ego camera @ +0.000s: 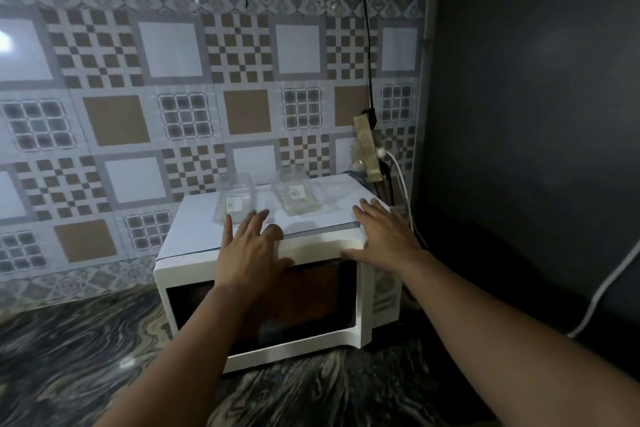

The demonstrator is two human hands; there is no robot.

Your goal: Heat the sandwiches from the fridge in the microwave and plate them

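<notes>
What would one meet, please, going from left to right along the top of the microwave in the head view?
Left glass container → left hand → right glass container → right hand → power strip hanging just beyond the microwave.

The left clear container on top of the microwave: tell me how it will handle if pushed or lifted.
The left clear container looks rigid and thin-walled, so probably light. On the smooth microwave top it would likely slide rather than tip, being wide and low. If glass, it could break; I cannot tell.
</notes>
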